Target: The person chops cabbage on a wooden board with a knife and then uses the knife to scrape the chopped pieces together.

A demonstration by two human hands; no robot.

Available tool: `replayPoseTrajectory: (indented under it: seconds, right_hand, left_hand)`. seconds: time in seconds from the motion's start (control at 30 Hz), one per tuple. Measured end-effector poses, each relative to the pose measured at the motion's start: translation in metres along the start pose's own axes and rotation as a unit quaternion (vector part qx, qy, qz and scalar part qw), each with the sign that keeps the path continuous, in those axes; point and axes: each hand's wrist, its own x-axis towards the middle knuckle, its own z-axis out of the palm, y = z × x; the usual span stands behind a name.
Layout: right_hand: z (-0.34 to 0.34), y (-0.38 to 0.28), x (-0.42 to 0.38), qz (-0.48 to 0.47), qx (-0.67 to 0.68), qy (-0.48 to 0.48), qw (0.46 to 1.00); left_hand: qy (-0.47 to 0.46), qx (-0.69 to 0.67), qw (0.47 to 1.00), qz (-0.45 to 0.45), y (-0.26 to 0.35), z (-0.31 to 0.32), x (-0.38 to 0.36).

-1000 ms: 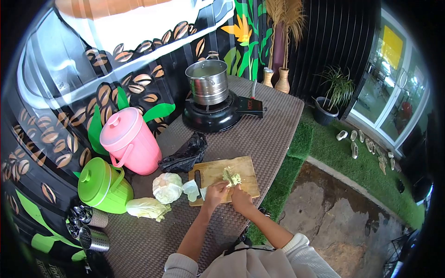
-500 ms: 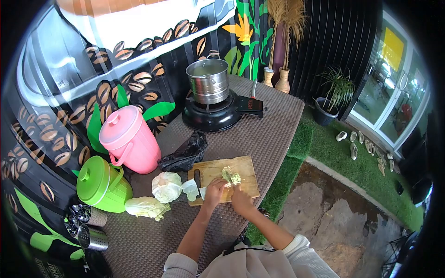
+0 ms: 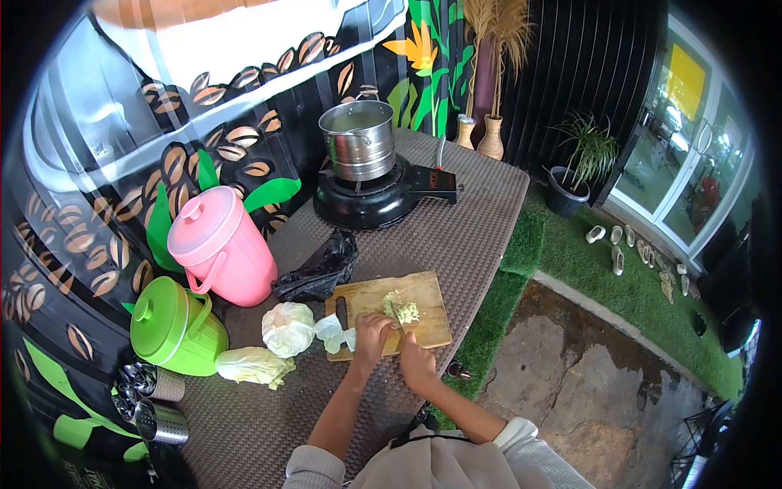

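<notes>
A wooden cutting board (image 3: pixel 432 287) lies on the table with a heap of finely chopped cabbage (image 3: pixel 407 310) on it. My right hand (image 3: pixel 417 360) is closed around a knife; most of its handle is hidden, and the narrow blade (image 3: pixel 397 313) points away from me into the heap. Beside it, my left hand (image 3: pixel 375 334) has its fingers curled down on the board, pressing what looks like a pale piece of cabbage, mostly covered. Loose cabbage leaves (image 3: pixel 330 332) rest at the board's left edge. Further left are a round cabbage (image 3: pixel 287 329) and an elongated napa cabbage (image 3: pixel 254 367).
A black plastic bag (image 3: pixel 320 269) lies behind the board. At the back, a steel pot (image 3: pixel 357 140) stands on a black portable stove (image 3: pixel 362 200). A pink jug (image 3: pixel 224 248) and a green jug (image 3: pixel 179 326) stand left, near a perforated metal utensil holder (image 3: pixel 163 420).
My right hand has moved slightly back toward me, and the knife blade shows more clearly. My left hand stays on the board. The whole view has shifted a little.
</notes>
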Motion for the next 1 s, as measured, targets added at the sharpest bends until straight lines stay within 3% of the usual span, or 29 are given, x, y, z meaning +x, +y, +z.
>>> replayPoseTrajectory:
  seconds: [0.1, 0.27, 0.4, 0.47, 0.6, 0.7, 0.77, 0.8, 0.87, 1.0]
  right_hand:
    - [-0.001, -0.003, -0.004, 0.025, 0.003, -0.033, 0.999]
    - [-0.033, -0.002, 0.014, -0.017, 0.026, -0.056, 0.998]
    - [-0.017, -0.005, 0.001, -0.036, -0.003, -0.033, 0.999]
    - [-0.003, -0.009, -0.005, 0.052, 0.01, -0.041, 0.998]
    - [-0.011, -0.004, 0.007, 0.038, 0.012, -0.061, 0.997]
    - [-0.033, -0.003, 0.009, -0.021, 0.008, -0.05, 0.998]
    - [-0.043, -0.006, 0.0, -0.119, -0.037, 0.024, 0.992]
    - [-0.036, -0.007, -0.001, -0.12, -0.037, 0.024, 0.992]
    - [-0.01, -0.008, -0.003, 0.007, -0.064, -0.055, 0.996]
    - [0.003, -0.005, -0.003, -0.01, -0.045, -0.04, 0.998]
  left_hand:
    - [-0.006, 0.018, 1.0, -0.002, -0.001, -0.001, 0.001]
    - [0.017, 0.014, 1.0, 0.014, 0.001, 0.002, -0.002]
    - [0.005, 0.031, 0.999, 0.018, 0.002, -0.004, -0.003]
    - [-0.005, 0.02, 1.0, 0.016, -0.004, -0.002, -0.005]
    - [-0.007, -0.021, 0.999, -0.024, -0.007, -0.006, -0.003]
    - [-0.015, -0.037, 0.998, -0.044, -0.014, -0.003, 0.001]
    - [-0.017, -0.035, 0.998, -0.051, -0.021, -0.001, 0.001]
    - [-0.028, -0.036, 0.998, -0.041, -0.017, -0.004, 0.003]
    - [-0.039, -0.039, 0.998, -0.03, -0.014, -0.003, 0.006]
    - [-0.033, -0.019, 0.998, -0.054, -0.012, -0.002, 0.008]
